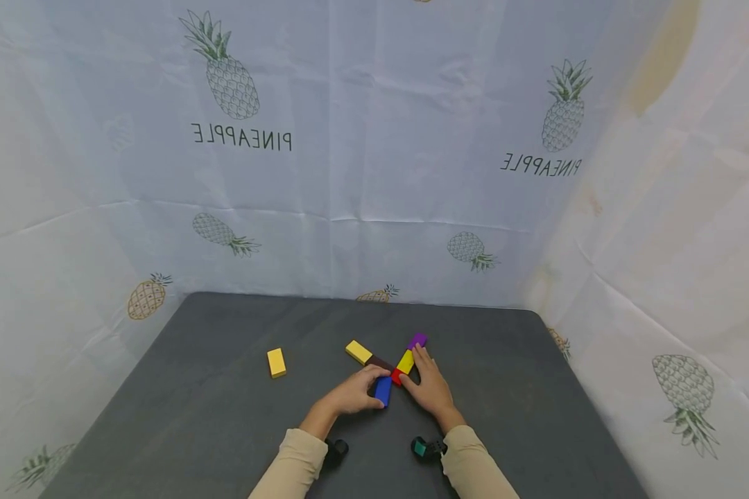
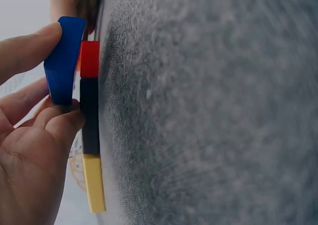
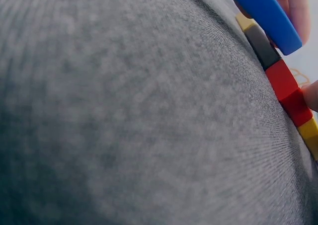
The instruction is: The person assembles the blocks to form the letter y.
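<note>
Between the thumb and fingers of my left hand [image 1: 349, 394] is a blue block [image 1: 383, 392], tilted up beside the red block in the left wrist view. A V of blocks lies beyond it on the dark table, with a red block [image 1: 396, 378] at its near point. Its left arm has a dark block [image 2: 90, 115] and a pale yellow block [image 1: 358, 352]; its right arm has a bright yellow block [image 1: 406, 362] and a purple block [image 1: 417, 340]. My right hand [image 1: 433, 389] rests along this right arm, thumb touching the red block, fingers extended toward the purple one.
Another yellow block [image 1: 277, 363] lies apart, to the left on the dark table [image 1: 193, 416]. Pale cloth [image 1: 374, 173] printed with pineapples hangs behind the table and along both sides. Black devices are strapped at both wrists.
</note>
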The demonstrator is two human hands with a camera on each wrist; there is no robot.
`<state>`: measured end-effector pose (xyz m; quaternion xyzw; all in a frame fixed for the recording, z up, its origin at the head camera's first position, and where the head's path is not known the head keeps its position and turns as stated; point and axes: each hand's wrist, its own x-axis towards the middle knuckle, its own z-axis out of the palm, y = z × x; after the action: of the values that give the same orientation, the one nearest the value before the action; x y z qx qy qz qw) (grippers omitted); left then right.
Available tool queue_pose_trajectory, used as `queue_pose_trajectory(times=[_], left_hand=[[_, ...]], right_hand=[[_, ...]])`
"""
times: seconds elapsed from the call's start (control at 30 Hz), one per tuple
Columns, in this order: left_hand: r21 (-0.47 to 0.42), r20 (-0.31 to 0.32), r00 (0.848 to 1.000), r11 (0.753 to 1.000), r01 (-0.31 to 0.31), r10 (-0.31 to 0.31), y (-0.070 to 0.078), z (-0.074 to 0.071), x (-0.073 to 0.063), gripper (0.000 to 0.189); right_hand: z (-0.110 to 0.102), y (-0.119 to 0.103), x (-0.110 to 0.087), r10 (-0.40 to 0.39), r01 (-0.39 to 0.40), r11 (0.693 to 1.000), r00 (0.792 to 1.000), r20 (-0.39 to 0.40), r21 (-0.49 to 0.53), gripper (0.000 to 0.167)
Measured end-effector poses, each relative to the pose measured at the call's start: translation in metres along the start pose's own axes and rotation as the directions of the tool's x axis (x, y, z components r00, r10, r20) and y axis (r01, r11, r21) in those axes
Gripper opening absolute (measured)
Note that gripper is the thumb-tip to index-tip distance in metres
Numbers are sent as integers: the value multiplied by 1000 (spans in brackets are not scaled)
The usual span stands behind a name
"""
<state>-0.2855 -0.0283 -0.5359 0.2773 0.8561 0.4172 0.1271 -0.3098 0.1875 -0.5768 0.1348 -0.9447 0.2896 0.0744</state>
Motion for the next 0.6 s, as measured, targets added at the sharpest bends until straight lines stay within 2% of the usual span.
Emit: queue_pose_trajectory(times=[0.2, 0.4, 0.6], left_hand=[[88, 25, 999, 996, 19, -22, 2, 1, -2, 58], [103, 66, 998, 995, 11, -17, 3, 3, -2, 58], [122, 125, 992, 992, 19, -35, 3, 6, -1, 60]], right_hand=[[0, 0, 0, -5, 5, 1000, 1000, -2, -5, 74], [0, 0, 0, -20, 20, 1000, 999, -25, -6, 74], [-1, -1, 0, -3, 3, 1000, 1000, 0, 1, 74]])
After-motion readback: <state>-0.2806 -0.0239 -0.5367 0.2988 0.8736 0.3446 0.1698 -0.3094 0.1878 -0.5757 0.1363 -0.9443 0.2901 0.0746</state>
